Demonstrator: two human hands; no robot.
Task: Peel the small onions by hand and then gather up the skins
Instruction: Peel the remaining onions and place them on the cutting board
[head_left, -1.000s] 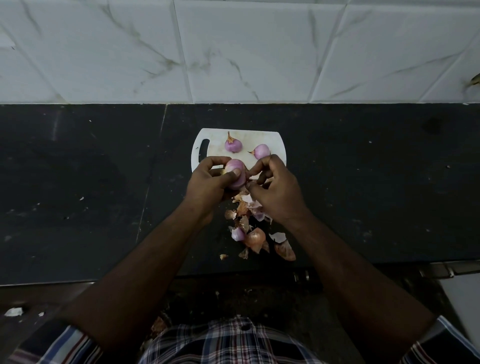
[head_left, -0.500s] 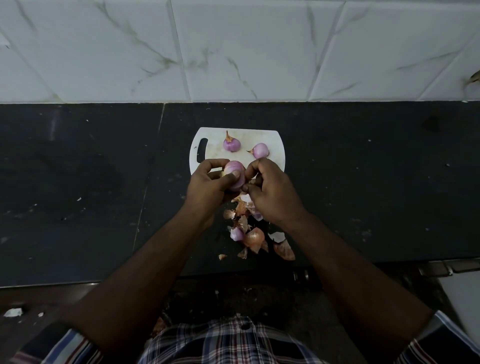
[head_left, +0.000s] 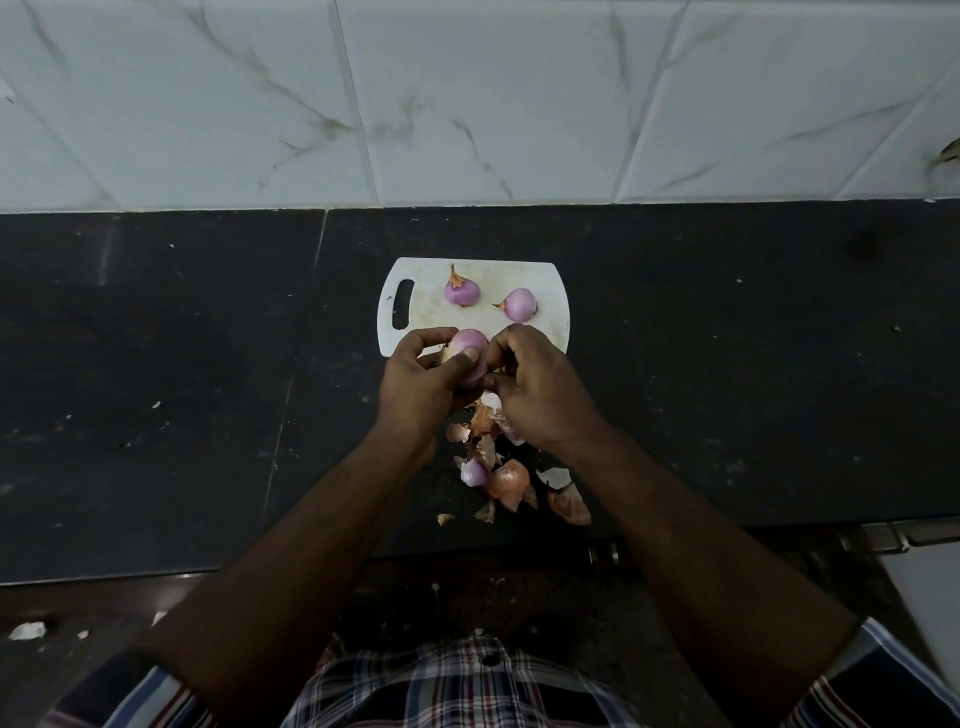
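Head view, looking down on a dark stone counter (head_left: 156, 364) backed by white marble-patterned wall tiles (head_left: 467, 104). A small white plastic cutting board with a slotted handle (head_left: 431, 322) lies flat near the middle of the counter. Three small purple onions are visible. Two peeled ones rest on the board: a peeled onion with a brown stem tip (head_left: 461, 291) towards the handle side, and a second peeled onion (head_left: 519, 304) just beside it to the right, the two apart from each other. The third, a partly peeled purple onion (head_left: 469, 349), is raised over the near edge of the board between both hands.

The left hand (head_left: 421, 384) grips this onion, its fingers curled over the far side and its thumb (head_left: 457, 364) pressed across the near side. The right hand (head_left: 540, 384) is closed, with curled fingers meeting the onion's right side; it appears to pinch a strip of skin there, though the contact is shadowed and cannot be confirmed.

A loose heap of brown and pale onion skins (head_left: 506, 480) lies on the counter nearer than the board, between the two forearms; the pieces overlap and cannot be counted reliably. A checked shirt (head_left: 467, 686) fills the bottom edge.
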